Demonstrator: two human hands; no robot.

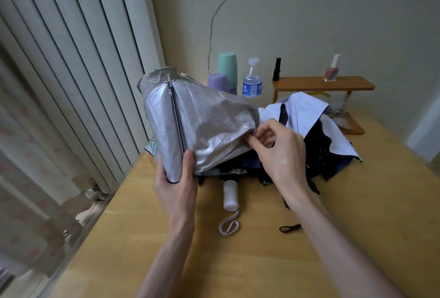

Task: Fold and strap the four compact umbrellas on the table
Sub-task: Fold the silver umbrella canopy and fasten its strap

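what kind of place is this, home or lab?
Probably a home, perhaps a bedroom or dorm. A pink nail polish bottle stands on a small wooden shelf, a mint-green plastic cup stands near the cracked painted wall, and a sheer patterned curtain hangs beside the light wooden table.

Left hand (176, 178) grips the lower end of the silver umbrella (202, 119), held upright above the table (357, 202); right hand (281, 150) pinches its canopy edge at 3 o'clock. A white handle (230, 195) lies at 6 o'clock, a white-and-navy umbrella (309, 112) at 2 o'clock.
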